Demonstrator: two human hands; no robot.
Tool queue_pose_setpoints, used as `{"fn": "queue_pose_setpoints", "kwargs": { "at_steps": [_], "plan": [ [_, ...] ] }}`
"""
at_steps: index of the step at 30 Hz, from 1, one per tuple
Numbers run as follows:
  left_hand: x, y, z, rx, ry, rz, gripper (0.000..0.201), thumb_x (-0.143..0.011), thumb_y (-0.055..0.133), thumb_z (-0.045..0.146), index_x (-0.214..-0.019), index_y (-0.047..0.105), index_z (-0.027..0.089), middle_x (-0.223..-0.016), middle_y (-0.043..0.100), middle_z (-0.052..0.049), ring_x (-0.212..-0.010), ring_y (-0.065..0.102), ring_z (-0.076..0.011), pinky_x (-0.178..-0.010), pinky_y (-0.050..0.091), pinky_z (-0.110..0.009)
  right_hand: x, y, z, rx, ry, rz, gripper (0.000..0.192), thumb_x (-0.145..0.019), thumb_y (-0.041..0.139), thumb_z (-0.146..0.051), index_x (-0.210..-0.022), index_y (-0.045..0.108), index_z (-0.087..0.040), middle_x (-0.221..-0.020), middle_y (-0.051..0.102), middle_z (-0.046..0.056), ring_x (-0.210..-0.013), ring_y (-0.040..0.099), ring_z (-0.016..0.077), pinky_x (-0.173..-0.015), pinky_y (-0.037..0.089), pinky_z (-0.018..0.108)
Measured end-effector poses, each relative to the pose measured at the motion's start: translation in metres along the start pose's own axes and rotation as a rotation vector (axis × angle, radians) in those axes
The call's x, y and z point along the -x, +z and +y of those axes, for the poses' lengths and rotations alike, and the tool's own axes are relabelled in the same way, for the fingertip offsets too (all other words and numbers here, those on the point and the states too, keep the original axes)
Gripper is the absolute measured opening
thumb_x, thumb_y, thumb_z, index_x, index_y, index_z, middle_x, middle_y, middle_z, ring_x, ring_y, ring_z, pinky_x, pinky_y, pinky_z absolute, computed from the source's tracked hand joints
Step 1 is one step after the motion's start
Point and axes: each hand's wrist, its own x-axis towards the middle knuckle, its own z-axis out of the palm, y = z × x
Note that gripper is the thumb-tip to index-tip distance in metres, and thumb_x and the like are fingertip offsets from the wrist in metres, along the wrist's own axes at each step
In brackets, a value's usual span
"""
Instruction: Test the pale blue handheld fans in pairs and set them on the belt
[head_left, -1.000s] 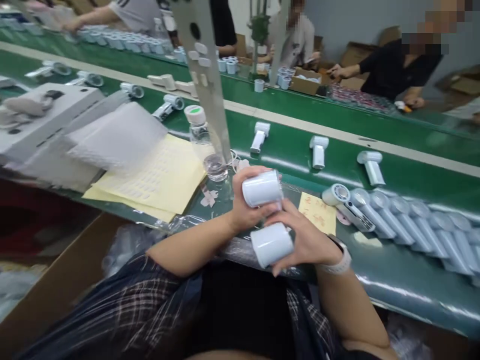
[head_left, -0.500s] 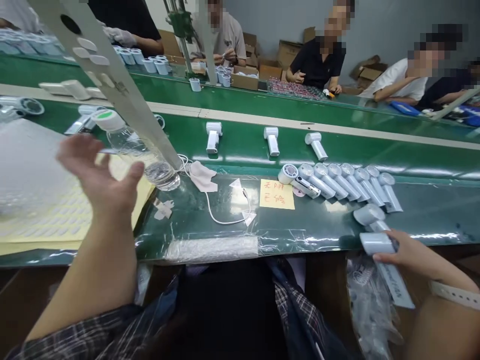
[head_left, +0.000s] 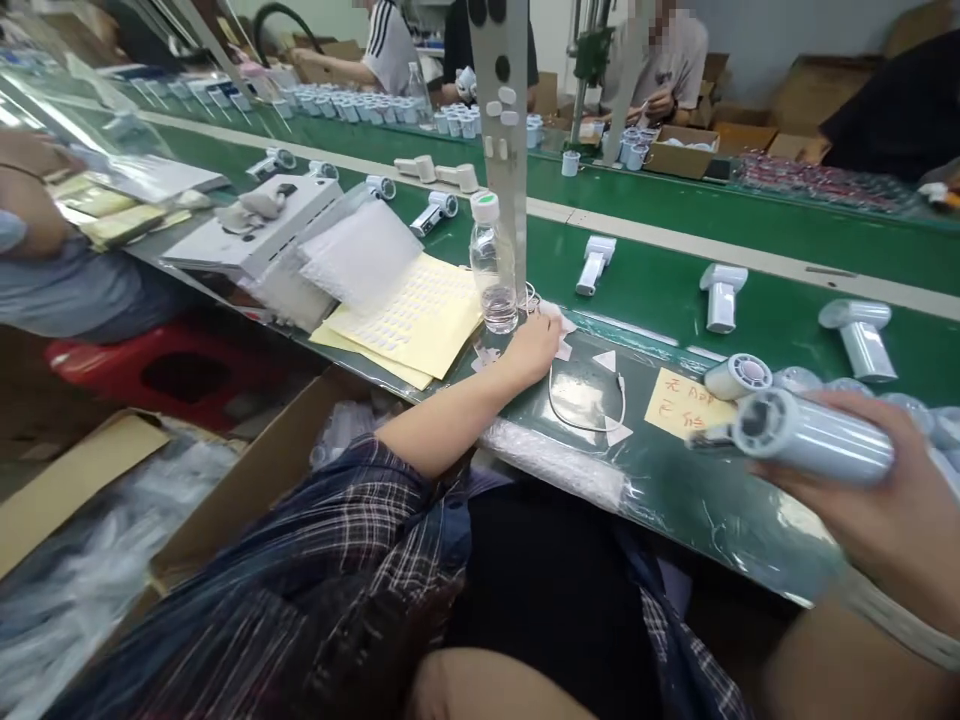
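Note:
My left hand (head_left: 534, 350) reaches across the bench, its fingers bent over a crumpled white cloth (head_left: 564, 318) beside the metal post; the fingertips are partly hidden. A white cable (head_left: 581, 422) curves over the bench just right of it. My right hand (head_left: 900, 510) is wrapped round a light blue handheld fan (head_left: 832, 440), raised above the bench with its round grille facing left. Under and behind it, another handheld fan (head_left: 727, 378) lies at the end of a row, touching a yellow note (head_left: 675, 402) with red writing.
A water bottle (head_left: 496, 270) stands by the post (head_left: 510, 180). Yellow sticker sheets (head_left: 450, 335) and bubble wrap (head_left: 364, 255) lie to the left. Several fans rest on the green belt (head_left: 660, 265). A cardboard box (head_left: 247, 470) of plastic bags sits below left; a person sits far left.
The view has swung left. My left hand has come down from the air beside the bottle onto the cloth. My right hand has lifted the fan up from the bench's front edge.

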Motion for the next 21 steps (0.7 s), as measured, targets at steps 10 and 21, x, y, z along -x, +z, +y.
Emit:
{"fn": "queue_pose_setpoints", "kwargs": {
  "at_steps": [10,21],
  "plan": [
    [0.036,-0.077,0.033,0.564,0.303,0.385,0.029,-0.113,0.052,0.05,-0.108,0.064,0.024,-0.139,0.069,-0.011,-0.136,0.058,-0.0285,-0.124,0.046,-0.051,-0.022,0.129,-0.024,-0.302,-0.14,0.009,0.072,-0.066,0.107,-0.049,-0.125,0.071,-0.03,-0.119,0.07,0.005,-0.101,0.069,0.0284,-0.092,0.056,0.049],
    [0.031,-0.008,0.076,1.464,0.385,-0.1,0.058,-0.098,0.071,0.073,-0.124,0.045,0.028,-0.17,0.052,-0.016,-0.162,0.05,-0.0291,-0.134,0.045,-0.048,-0.006,0.154,-0.013,-0.106,-0.16,0.124,0.058,-0.082,0.095,-0.051,-0.131,0.071,-0.029,-0.12,0.066,0.007,-0.109,0.067,0.0309,-0.111,0.052,0.058]
  ]
}}
